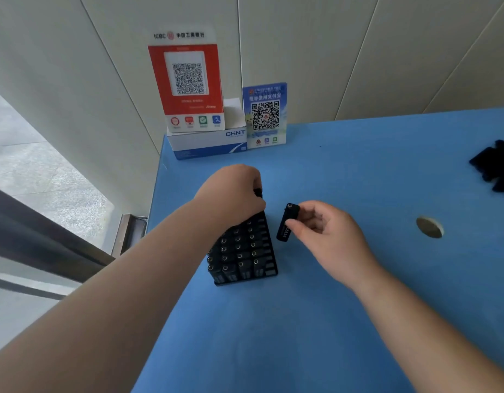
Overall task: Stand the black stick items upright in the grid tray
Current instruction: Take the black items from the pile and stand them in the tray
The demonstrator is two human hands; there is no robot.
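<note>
A black grid tray (269, 272) sits on the blue table, holding several black stick items (239, 255) that stand upright with round metal tips showing. My left hand (234, 191) hovers over the tray's far end, fingers curled round a black stick item (258, 192) of which only the tip shows. My right hand (321, 232) is just right of the tray and pinches another black stick item (287, 222), tilted nearly upright, between thumb and fingers. A loose pile of black stick items (496, 167) lies at the table's right edge.
At the table's back left, against the wall, stand a white and blue box (208, 143), a red QR sign (188, 80) and a blue QR sign (265, 114). A round hole (430, 227) is in the blue table (344, 321); the table's left edge drops to the floor.
</note>
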